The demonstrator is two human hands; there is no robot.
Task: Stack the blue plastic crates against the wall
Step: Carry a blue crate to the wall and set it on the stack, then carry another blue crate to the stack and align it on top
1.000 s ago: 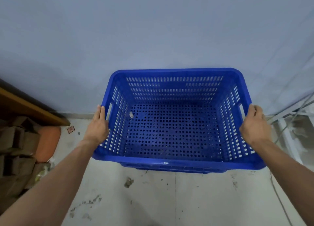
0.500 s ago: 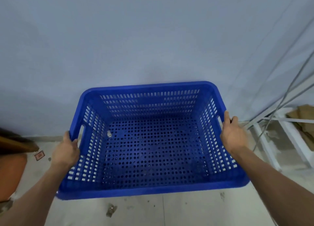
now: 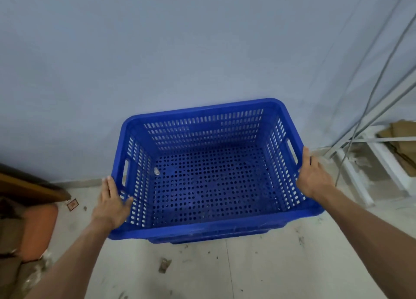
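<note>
One blue plastic crate (image 3: 209, 227) with perforated walls and floor is in view, empty except for a small pale scrap inside. It is down at floor level with its far side close to the grey wall (image 3: 180, 51). I cannot tell whether its base rests fully on the floor. My left hand (image 3: 111, 200) lies flat against the crate's left rim, fingers straight and apart, thumb touching the side wall. My right hand (image 3: 314, 175) holds the right rim just below the handle slot, thumb on top.
At the left stand a wooden board (image 3: 29, 186), an orange object (image 3: 39, 231) and cardboard boxes. A white metal frame (image 3: 360, 181), hanging cables (image 3: 369, 100) and cardboard sit at the right. Bits of debris (image 3: 164, 265) lie on the pale floor.
The crate has gone down and toward the wall. My left hand has slipped off the handle and now lies flat with its fingers opened; my right hand still holds the rim.
</note>
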